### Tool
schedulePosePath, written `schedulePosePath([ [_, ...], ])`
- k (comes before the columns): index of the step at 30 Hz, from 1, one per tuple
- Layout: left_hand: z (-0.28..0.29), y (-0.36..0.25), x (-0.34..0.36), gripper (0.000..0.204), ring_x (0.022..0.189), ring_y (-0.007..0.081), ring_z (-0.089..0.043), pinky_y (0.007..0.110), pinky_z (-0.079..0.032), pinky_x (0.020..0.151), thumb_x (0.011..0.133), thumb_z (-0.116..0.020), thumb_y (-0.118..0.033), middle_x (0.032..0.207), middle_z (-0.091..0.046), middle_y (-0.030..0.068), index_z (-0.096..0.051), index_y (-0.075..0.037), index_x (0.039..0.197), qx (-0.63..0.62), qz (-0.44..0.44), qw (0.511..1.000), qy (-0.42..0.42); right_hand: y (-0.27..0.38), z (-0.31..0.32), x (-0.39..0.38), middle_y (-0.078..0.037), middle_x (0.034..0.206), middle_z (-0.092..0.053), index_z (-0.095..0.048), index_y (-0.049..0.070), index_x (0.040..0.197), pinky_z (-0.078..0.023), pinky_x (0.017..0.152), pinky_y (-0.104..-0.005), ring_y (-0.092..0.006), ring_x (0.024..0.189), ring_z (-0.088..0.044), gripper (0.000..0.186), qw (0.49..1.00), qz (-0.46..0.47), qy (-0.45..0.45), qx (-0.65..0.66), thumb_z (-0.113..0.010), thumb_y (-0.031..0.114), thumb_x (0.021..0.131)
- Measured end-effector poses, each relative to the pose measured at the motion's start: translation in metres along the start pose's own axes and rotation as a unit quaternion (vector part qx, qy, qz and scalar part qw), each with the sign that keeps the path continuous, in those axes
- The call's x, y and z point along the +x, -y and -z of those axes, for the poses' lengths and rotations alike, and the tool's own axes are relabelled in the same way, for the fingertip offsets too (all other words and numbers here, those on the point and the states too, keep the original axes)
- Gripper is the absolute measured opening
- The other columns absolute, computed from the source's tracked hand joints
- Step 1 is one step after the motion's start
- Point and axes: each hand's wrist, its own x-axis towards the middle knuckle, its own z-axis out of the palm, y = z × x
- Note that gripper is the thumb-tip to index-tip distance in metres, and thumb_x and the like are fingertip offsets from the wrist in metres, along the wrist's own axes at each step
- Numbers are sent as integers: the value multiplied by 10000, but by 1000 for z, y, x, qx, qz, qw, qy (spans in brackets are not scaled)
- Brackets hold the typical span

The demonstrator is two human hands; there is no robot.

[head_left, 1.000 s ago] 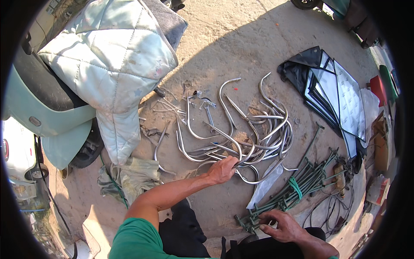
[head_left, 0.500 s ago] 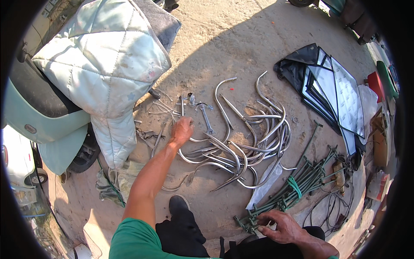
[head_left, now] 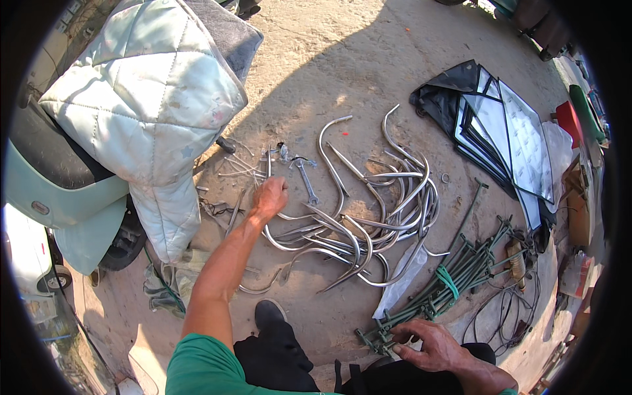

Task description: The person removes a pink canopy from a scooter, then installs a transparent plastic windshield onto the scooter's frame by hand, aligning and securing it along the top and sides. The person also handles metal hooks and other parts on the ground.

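My left hand (head_left: 270,197) reaches out over the ground, its fingers closed round a bent shiny metal tube (head_left: 268,164). One end of that tube shows beyond the fist, and its curve comes out below. To the right lies a tangled heap of similar curved metal tubes (head_left: 359,240). An open-end wrench (head_left: 307,183) rests just right of the hand, beside small plastic-wrapped parts (head_left: 283,153). Thin pale rods (head_left: 238,168) lie to its left. Close to my knee, my right hand (head_left: 429,347) is loosely curled with thumb and fingers apart, nothing visible in it.
A bundle of green metal rods (head_left: 461,270) tied with green cord lies at right, by a clear plastic bag (head_left: 400,280) and a coil of dark wire (head_left: 503,319). Folded black-edged panels (head_left: 520,141) lie far right. A scooter (head_left: 72,204) under a quilted cover (head_left: 148,99) stands left.
The whole view has shifted slightly, so the things on the ground sit a little further left. My left hand stays closed on the tube; my right hand has hardly moved.
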Motion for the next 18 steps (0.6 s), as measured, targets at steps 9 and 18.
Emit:
schedulePosePath([
  [9,-28,-9,31,184,982,409,-719,511,-571,849,878,-669,-139,1013,-743,201,-731,-58,1032,-2,8,996,-90,-5,0,-1,-149,1145,-720,-668,31,1316,-588,896,-405,-279,1054,-719,461,999,-32,26,-16,-731,353,992],
  [18,55,-210,-95,146,773,207,-671,352,-547,693,894,-731,-102,909,-657,98,-715,-20,1014,-343,-320,874,126,-53,-18,13,-131,1253,-712,-569,7,1421,-553,945,-384,-299,1110,-701,476,819,-161,-68,546,-483,366,1121],
])
